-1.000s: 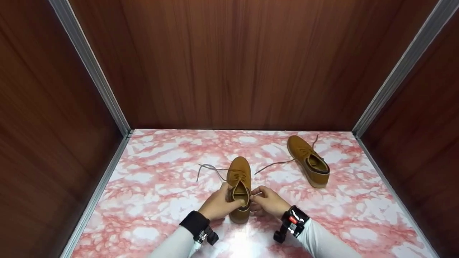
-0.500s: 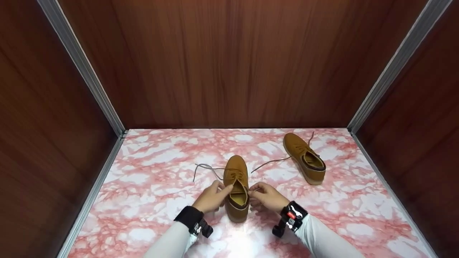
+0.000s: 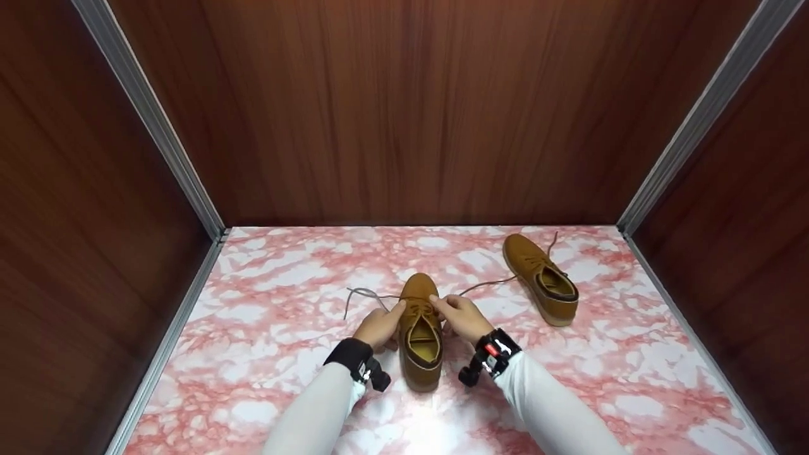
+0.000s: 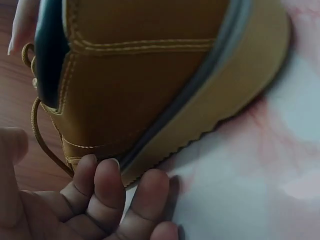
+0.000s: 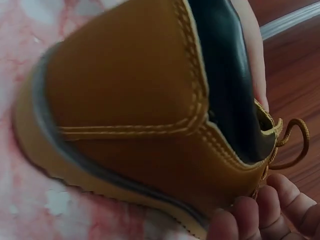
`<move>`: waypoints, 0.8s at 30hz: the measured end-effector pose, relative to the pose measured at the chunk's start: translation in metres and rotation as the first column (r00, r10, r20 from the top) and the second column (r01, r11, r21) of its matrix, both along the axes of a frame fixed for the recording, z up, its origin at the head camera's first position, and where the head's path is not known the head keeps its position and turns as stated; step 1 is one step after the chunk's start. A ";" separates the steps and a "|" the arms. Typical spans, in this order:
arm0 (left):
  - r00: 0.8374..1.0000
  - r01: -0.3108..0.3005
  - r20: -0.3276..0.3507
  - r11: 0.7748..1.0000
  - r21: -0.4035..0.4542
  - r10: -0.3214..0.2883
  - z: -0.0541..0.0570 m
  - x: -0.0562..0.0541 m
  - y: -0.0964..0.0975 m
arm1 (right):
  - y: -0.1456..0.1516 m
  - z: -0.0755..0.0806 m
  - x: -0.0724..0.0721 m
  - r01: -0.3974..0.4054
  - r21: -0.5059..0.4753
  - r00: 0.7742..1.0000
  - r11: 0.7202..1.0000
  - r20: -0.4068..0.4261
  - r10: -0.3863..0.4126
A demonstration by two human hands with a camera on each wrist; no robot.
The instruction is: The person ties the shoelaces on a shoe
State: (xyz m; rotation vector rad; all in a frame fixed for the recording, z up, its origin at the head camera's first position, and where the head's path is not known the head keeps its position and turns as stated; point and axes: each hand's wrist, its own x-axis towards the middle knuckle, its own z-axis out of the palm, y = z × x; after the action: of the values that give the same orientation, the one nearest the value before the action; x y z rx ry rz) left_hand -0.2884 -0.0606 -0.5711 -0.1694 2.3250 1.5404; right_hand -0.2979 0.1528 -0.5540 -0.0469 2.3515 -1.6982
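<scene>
A tan lace-up shoe (image 3: 420,370) stands upright with its heel toward me and its toe pointing away. My left hand (image 3: 377,325) lies along its left side, thumb near the lacing. In the left wrist view, the loosely bent fingers (image 4: 107,182) touch the side of the shoe, and the thumb stands apart from it. My right hand (image 3: 464,317) is on the opposite side, its thumb tip right at the lacing. Fingertips (image 5: 245,215) of that hand meet the shoe's side in the right wrist view. A loose shoelace (image 3: 363,291) trails left across the floor.
The matching shoe (image 3: 537,272) stands farther back on the right, one lace (image 3: 490,282) stretching toward my right hand. Dark wood panels (image 3: 404,114) with grey metal corner strips (image 3: 152,120) enclose the red-and-white marbled surface (image 3: 253,379).
Both hands have moved forward along the shoe, from the ankle opening to the lacing. The left thumb has come out of the opening. The other shoe has stayed in place.
</scene>
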 end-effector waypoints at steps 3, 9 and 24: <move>0.999 -0.029 0.044 0.999 0.034 0.028 0.004 -0.001 0.004 | -0.007 0.002 -0.003 0.016 0.042 1.000 0.999 -0.004 -0.016; 0.997 -0.031 0.072 0.993 0.111 0.023 0.007 -0.005 0.007 | -0.013 0.003 -0.007 0.010 0.076 0.999 0.997 -0.038 -0.008; 0.998 -0.040 0.061 0.992 0.120 0.033 0.006 -0.001 0.003 | 0.000 0.015 -0.006 0.088 -0.202 0.996 0.975 0.020 -0.085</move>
State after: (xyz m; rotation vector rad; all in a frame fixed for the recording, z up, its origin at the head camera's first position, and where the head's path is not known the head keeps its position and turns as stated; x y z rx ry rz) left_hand -0.2898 -0.0574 -0.5653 -0.2247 2.1869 1.6661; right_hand -0.3035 0.1529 -0.5389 0.0300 2.1927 -1.9695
